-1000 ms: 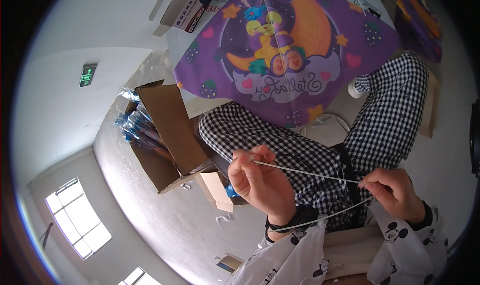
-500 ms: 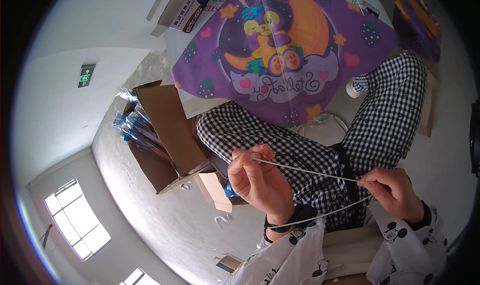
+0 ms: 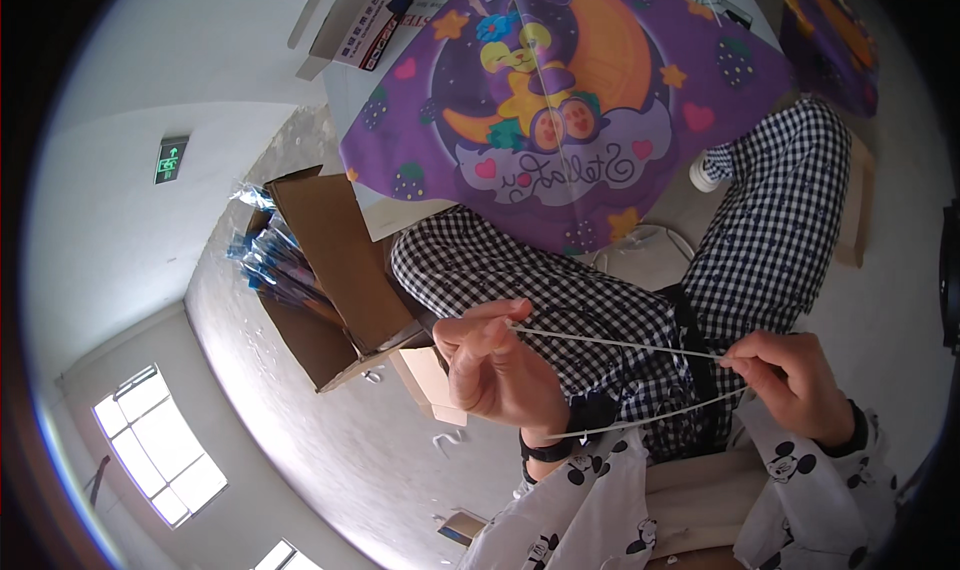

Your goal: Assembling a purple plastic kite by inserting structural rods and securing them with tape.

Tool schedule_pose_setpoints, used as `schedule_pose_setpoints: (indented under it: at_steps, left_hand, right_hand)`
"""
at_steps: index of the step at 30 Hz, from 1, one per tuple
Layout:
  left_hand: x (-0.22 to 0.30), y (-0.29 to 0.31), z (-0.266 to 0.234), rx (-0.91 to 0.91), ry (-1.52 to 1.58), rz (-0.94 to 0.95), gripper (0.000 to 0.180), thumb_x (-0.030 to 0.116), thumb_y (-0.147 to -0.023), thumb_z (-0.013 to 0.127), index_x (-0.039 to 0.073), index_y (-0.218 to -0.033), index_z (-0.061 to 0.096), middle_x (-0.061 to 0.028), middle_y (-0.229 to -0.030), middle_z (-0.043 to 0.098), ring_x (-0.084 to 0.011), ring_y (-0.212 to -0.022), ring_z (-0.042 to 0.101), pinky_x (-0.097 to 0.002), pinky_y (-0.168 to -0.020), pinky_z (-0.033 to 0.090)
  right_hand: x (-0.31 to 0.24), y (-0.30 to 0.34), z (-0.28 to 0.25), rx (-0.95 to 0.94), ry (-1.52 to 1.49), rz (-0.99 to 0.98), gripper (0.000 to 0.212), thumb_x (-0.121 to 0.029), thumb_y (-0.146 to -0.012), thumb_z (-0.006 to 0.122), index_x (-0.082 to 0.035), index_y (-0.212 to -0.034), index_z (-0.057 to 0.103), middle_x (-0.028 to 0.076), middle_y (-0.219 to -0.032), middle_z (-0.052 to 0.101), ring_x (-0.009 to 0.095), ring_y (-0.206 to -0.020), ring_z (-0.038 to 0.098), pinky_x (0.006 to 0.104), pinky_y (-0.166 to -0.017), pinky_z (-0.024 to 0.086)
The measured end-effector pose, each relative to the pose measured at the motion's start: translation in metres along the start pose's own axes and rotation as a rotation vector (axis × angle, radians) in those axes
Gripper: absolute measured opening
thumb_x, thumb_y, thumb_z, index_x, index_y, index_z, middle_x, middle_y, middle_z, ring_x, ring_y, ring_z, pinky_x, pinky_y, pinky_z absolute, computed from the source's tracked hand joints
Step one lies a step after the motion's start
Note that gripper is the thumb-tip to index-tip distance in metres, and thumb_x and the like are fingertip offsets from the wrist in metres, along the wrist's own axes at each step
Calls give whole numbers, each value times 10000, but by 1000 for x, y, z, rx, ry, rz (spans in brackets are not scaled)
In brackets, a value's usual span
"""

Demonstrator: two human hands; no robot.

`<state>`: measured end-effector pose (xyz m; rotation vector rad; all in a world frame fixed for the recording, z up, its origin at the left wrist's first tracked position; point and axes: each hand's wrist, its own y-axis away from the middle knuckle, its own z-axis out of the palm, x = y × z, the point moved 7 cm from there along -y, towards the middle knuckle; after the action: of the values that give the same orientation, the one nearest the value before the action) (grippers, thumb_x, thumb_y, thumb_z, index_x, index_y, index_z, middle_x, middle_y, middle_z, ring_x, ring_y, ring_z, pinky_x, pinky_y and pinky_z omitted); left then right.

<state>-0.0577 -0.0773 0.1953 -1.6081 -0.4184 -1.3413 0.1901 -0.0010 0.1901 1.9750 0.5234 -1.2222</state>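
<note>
My left hand point(image 3: 505, 375) pinches one end of a thin white cord point(image 3: 620, 344) between thumb and fingers. The cord runs taut across to my right hand point(image 3: 792, 378), which grips it with thumb and forefinger. From the right hand a second stretch of cord curves back toward my left wrist; its far end is unclear there. Both hands hover above my lap, over black-and-white checked trousers. Beyond my knees a purple kite point(image 3: 690, 75) with a moon and cartoon animal print lies spread on a table, its lower tip hanging over the edge.
To the left, an open cardboard box point(image 3: 330, 260) holds several plastic-wrapped packs point(image 3: 275, 260). A smaller carton point(image 3: 428, 382) stands beside it. On the table's far left is a printed box point(image 3: 375, 20). Another purple printed kite point(image 3: 830, 40) is at the far right.
My left hand has shifted slightly left and turned, still pinching the cord. The right hand has barely moved. The kite stays where it was.
</note>
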Motion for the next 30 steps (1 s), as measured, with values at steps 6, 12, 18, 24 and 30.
schedule_pose_setpoints:
  at_steps: [6,12,18,24,30]
  left_hand:
    - [3,-5,1,-106,-111,73,68,61,-844,670,24,-900,660,-77,-740,547,-233,-670,648,-280,-567,526]
    - [5,-5,2,-92,-152,84,65,25,-822,671,9,-884,658,-85,-759,568,-232,-672,647,-279,-581,531]
    - [4,-8,4,-37,-266,-21,118,-70,-785,649,-15,-889,660,-119,-795,611,-222,-718,644,-277,-617,536]
    - [0,-9,1,-71,-197,-22,89,-25,-838,620,10,-901,671,-98,-775,590,-200,-684,606,-279,-633,516]
    - [-8,-6,-4,-49,7,-56,107,125,-899,629,28,-925,668,-61,-741,515,-206,-670,583,-296,-632,464]
  right_hand:
    - [-7,1,-12,32,47,27,55,-30,-916,574,13,-909,606,100,-772,671,168,-601,634,252,-549,477]
    - [-4,3,-8,-139,-86,128,46,-33,-910,583,6,-910,607,110,-774,674,184,-615,648,254,-555,487]
    - [-24,4,-15,208,337,-195,47,-5,-883,581,2,-925,600,114,-757,659,239,-604,639,281,-523,483]
    - [1,-1,-6,-28,-138,-1,67,-43,-916,572,12,-934,607,56,-675,595,122,-520,534,253,-469,393]
    - [19,13,40,-567,-852,512,204,-145,-999,498,22,-961,607,-9,-685,528,44,-533,425,201,-526,364]
